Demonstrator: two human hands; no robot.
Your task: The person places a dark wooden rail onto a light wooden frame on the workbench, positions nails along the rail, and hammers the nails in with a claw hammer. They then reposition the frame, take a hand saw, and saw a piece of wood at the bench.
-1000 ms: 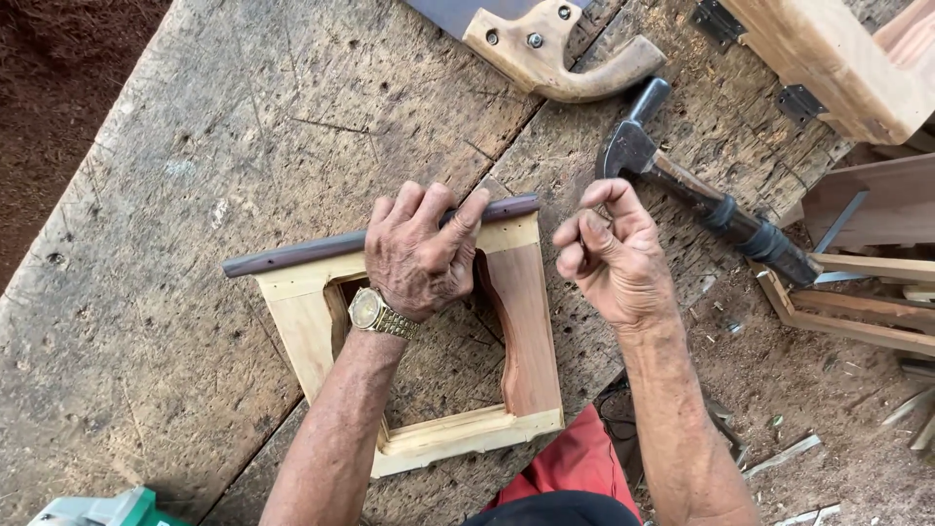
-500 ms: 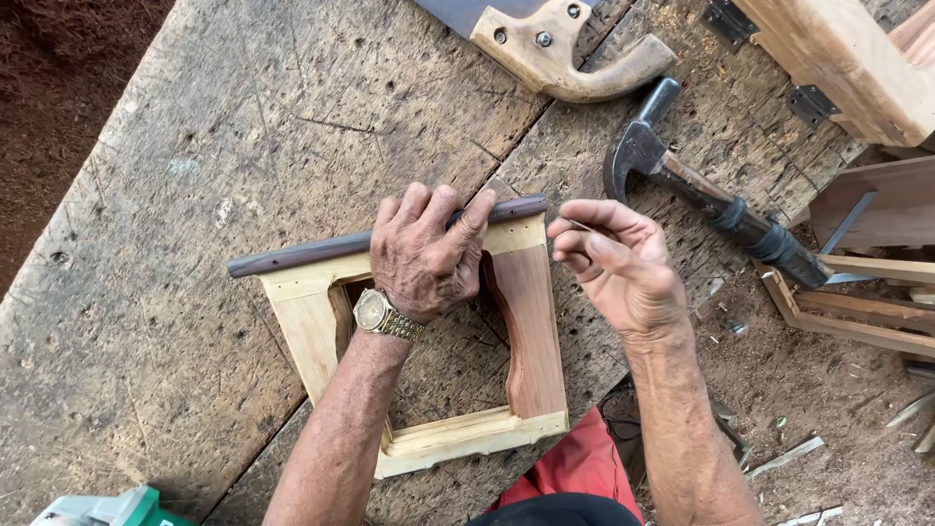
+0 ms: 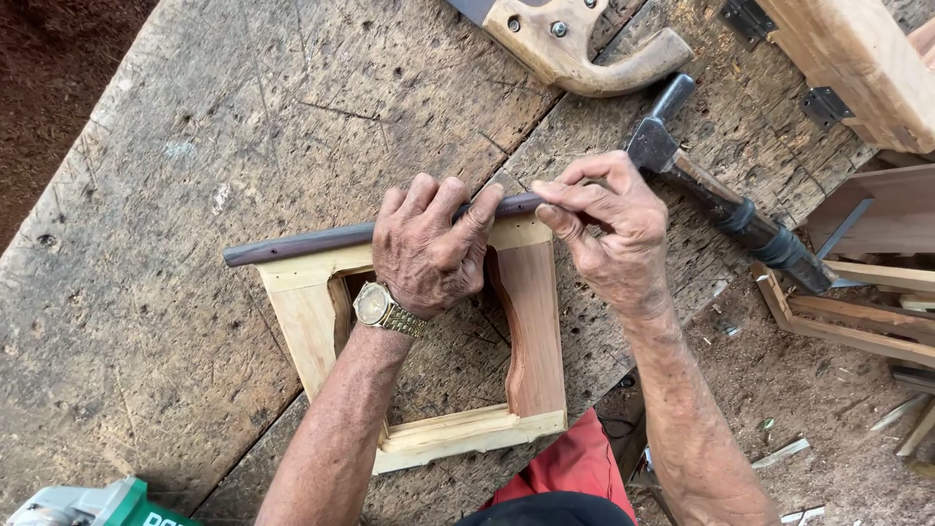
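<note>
A pale wooden frame (image 3: 531, 331), wider at the far side, lies flat on a worn plank workbench (image 3: 195, 146). Along its far rail rests a dark, thin wooden strip (image 3: 302, 242). My left hand (image 3: 429, 244), with a gold wristwatch, presses down on the strip and the far rail. My right hand (image 3: 609, 234) is at the strip's right end, thumb and fingers pinched together there; whether they hold something small I cannot tell.
A hammer (image 3: 726, 200) lies just right of my right hand. A handsaw with a wooden handle (image 3: 575, 44) lies at the far edge. Wooden pieces with hinges (image 3: 857, 58) sit far right. A green power tool (image 3: 88, 507) is near left. Dirt floor lies beyond.
My right hand has moved left from beside the frame to the right end of the dark strip, fingers pinching. The left hand has stayed on the strip.
</note>
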